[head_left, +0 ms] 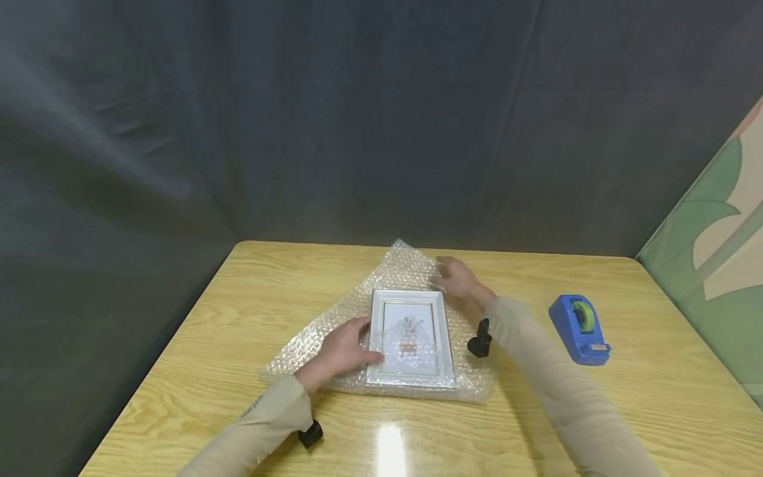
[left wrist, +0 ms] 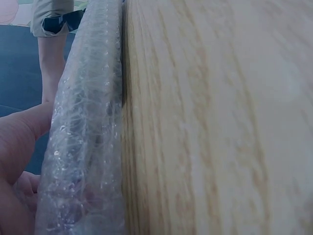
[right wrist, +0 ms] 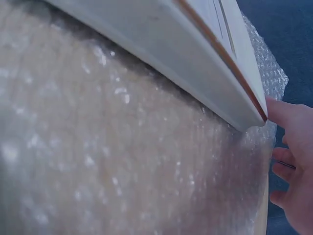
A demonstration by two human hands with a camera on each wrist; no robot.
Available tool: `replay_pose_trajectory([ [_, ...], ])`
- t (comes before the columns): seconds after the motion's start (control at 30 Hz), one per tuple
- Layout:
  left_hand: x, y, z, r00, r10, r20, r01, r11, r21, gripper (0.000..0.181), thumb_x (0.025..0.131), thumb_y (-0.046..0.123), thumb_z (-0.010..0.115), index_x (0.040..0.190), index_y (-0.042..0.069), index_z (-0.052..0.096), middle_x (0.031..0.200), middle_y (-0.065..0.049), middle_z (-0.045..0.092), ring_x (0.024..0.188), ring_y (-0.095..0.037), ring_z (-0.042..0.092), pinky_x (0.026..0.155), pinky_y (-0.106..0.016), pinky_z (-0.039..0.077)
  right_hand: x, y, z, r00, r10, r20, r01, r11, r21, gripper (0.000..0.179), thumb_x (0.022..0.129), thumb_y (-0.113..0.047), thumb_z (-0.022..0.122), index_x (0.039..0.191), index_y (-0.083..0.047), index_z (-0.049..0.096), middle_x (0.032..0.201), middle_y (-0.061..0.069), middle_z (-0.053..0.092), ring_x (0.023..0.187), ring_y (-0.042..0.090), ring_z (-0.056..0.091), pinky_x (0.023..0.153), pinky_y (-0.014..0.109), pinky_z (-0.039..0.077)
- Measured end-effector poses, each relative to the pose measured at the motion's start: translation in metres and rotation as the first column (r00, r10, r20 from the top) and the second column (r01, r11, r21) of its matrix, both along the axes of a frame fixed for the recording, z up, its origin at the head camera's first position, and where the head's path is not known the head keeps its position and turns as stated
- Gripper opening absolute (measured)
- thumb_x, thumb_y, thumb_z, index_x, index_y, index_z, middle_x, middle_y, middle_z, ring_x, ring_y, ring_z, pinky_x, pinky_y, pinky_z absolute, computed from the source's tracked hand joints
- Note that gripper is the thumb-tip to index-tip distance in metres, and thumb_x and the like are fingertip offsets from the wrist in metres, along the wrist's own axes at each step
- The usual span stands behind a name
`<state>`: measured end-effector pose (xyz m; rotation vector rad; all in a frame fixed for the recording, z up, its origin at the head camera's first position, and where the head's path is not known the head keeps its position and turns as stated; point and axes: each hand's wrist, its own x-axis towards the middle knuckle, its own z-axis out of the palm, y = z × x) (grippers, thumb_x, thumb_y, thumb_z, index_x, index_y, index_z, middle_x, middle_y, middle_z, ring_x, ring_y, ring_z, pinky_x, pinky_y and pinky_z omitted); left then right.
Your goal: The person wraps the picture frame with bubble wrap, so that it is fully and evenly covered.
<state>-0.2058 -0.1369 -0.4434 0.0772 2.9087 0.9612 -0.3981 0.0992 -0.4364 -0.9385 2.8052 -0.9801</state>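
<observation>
A white picture frame [head_left: 444,334] with a small plant-like picture lies face up on a sheet of clear bubble wrap [head_left: 322,331]. The wrap's near part is folded up over the lower front of the frame, peaking across the picture. My left hand [head_left: 344,348] rests at the frame's left side, thumb on the folded wrap and index finger along the edge. In the left wrist view, the wrap [left wrist: 93,122] covers the near edge. Beyond the frame's far right corner, my right hand [head_left: 457,278] reaches to the wrap's edge, its thumb [right wrist: 281,111] right at that corner.
A blue tape dispenser [head_left: 575,334] with a green-yellow roll stands on the right of the wooden table [head_left: 197,338]. Dark cloth [head_left: 381,132] hangs behind and to the left. A patterned green and beige panel [head_left: 715,265] borders the right side.
</observation>
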Motion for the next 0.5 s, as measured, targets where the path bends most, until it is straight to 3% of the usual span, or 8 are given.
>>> replay_pose_trajectory([
  [0.23,-0.002,0.000,0.000,1.000,-0.023,-0.007,0.023,1.000,0.007,0.084,0.065,0.044,0.077,0.133,0.009,0.044,0.129,-0.011,0.051,0.116,-0.030,0.048,0.095,-0.048,0.040,-0.002,-0.002,0.001,0.998,-0.006,-0.067,0.009,0.999,0.045,0.056,0.083,-0.014,0.062,0.126,0.014,0.040,0.118,0.032,0.047,0.107,0.043,0.047,0.092,0.051,0.040],
  [0.5,-0.003,0.000,0.002,1.000,-0.020,-0.012,0.020,1.000,0.005,0.084,0.065,0.043,0.077,0.134,0.009,0.043,0.130,-0.011,0.050,0.117,-0.030,0.047,0.096,-0.049,0.039,-0.004,-0.003,0.014,0.991,-0.023,-0.135,0.012,0.997,-0.081,0.046,0.082,-0.010,0.063,0.122,0.009,0.049,0.094,0.019,0.052,0.087,0.032,0.051,0.072,0.044,0.046],
])
